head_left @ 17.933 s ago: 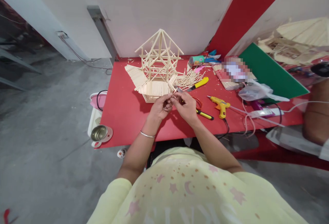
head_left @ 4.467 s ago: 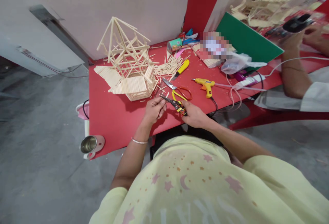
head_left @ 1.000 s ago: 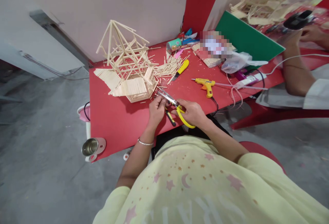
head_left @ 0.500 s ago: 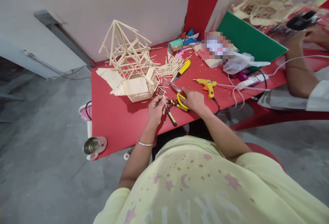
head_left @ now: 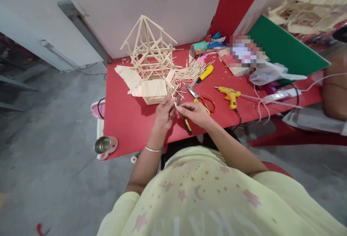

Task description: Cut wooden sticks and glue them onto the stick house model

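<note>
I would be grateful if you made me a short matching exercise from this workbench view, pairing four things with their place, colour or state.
Column one
1. Mug
2. Glue gun
3. Stick model
4. Left hand

Column two
A. Small stick at its fingertips, bangle on its wrist
B. Pale, with open framing at the top
C. At the near left corner of the red table
D. Yellow, to the right of the scissors

Pairs: 1-C, 2-D, 3-B, 4-A
</note>
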{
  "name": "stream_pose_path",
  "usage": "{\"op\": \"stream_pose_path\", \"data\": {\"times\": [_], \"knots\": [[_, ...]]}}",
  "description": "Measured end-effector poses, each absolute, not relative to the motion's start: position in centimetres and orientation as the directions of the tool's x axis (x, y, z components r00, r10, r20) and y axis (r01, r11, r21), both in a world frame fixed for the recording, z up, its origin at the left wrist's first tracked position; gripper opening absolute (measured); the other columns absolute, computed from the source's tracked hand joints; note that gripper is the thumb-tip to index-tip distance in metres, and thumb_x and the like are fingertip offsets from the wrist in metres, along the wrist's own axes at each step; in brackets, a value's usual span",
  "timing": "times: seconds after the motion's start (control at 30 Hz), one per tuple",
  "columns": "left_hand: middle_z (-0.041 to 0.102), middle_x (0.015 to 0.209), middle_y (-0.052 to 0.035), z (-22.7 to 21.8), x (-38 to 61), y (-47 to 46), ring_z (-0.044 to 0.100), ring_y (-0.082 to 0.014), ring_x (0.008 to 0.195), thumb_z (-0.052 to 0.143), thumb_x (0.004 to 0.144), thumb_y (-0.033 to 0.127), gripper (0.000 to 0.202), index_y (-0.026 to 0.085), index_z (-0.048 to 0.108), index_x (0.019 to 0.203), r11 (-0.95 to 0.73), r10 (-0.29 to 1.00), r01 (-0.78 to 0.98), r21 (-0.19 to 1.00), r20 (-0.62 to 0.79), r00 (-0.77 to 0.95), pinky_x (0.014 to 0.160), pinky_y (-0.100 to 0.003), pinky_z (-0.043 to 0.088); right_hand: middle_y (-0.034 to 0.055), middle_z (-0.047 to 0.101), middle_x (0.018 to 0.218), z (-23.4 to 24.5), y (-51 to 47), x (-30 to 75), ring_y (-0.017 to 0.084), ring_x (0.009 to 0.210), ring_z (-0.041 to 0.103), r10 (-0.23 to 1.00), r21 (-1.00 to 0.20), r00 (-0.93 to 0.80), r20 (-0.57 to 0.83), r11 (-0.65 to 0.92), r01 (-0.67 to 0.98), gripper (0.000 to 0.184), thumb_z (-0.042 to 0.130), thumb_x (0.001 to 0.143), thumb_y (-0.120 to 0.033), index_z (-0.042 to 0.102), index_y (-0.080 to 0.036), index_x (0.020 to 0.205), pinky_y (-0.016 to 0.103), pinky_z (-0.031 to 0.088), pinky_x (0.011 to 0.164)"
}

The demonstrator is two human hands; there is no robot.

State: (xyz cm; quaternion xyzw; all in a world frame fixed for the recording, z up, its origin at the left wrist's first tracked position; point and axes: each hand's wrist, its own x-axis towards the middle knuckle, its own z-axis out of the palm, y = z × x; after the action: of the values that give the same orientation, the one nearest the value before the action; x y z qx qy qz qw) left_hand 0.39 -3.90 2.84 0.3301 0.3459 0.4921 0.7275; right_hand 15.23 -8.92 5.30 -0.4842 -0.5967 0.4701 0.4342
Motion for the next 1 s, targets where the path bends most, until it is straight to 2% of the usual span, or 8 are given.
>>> {"op": "stream_pose_path", "data": {"times": [0.17, 0.3, 0.47, 0.73, 1.0], "knots": [[0.058, 0.065, 0.0056, 3.0, 0.3, -3.6, 0.031, -0.0004, 0.042, 0.092, 0.067, 0.05, 0.045, 0.018, 0.073, 0.093, 0.327, 0.937, -0.508, 0.797, -0.205, 0.283, 0.038, -0.019, 0.021, 0.0022, 0.076, 0.077, 5.8, -7.9, 14.3, 0.012, 0.068, 0.064, 0.986, -0.996, -0.164, 0.044, 0.055, 0.064, 0.043, 0.073, 0.084, -0.061, 0.077, -0.018, 0.082, 0.026, 0.053, 0.069], [0.062, 0.068, 0.0025, 3.0, 0.1, -3.2, 0.033, -0.0018, 0.041, 0.082, 0.078, 0.059, 0.045, 0.02, 0.073, 0.099, 0.313, 0.94, -0.518, 0.796, -0.183, 0.287, 0.036, -0.022, 0.019, 0.0035, 0.078, 0.079, 6.0, -7.1, 13.8, 0.015, 0.072, 0.069, 0.988, -0.999, -0.149, 0.032, 0.038, 0.035, 0.043, 0.074, 0.084, -0.061, 0.076, -0.018, 0.083, 0.028, 0.057, 0.07], [0.05, 0.054, 0.0054, 3.4, -0.3, -2.1, 0.033, -0.0036, 0.038, 0.073, 0.082, 0.067, 0.052, 0.017, 0.07, 0.093, 0.408, 0.911, -0.536, 0.74, -0.291, 0.291, 0.036, -0.022, 0.019, 0.0025, 0.074, 0.071, 7.0, -5.2, 13.2, 0.014, 0.062, 0.066, 0.989, -0.997, -0.14, 0.046, 0.054, 0.05, 0.047, 0.074, 0.084, -0.064, 0.074, -0.017, 0.08, 0.028, 0.057, 0.062], [0.048, 0.051, 0.0065, 4.8, 0.0, -0.9, 0.032, -0.0021, 0.036, 0.079, 0.08, 0.048, 0.034, 0.016, 0.069, 0.084, 0.485, 0.874, -0.612, 0.625, -0.372, 0.312, 0.034, -0.019, 0.018, 0.0022, 0.073, 0.068, 7.3, -3.6, 12.8, 0.015, 0.059, 0.065, 0.991, -0.993, -0.102, 0.086, 0.094, 0.076, 0.045, 0.071, 0.087, -0.062, 0.072, -0.018, 0.076, 0.029, 0.055, 0.06], [0.051, 0.054, 0.0076, 5.4, 0.4, -0.5, 0.032, -0.0006, 0.037, 0.081, 0.078, 0.041, 0.028, 0.016, 0.069, 0.084, 0.495, 0.868, -0.584, 0.643, -0.391, 0.306, 0.036, -0.017, 0.019, 0.0036, 0.074, 0.069, 7.1, -3.4, 12.8, 0.014, 0.061, 0.067, 0.993, -0.985, -0.066, 0.097, 0.105, 0.136, 0.048, 0.069, 0.088, -0.062, 0.072, -0.017, 0.074, 0.027, 0.054, 0.06]]}}
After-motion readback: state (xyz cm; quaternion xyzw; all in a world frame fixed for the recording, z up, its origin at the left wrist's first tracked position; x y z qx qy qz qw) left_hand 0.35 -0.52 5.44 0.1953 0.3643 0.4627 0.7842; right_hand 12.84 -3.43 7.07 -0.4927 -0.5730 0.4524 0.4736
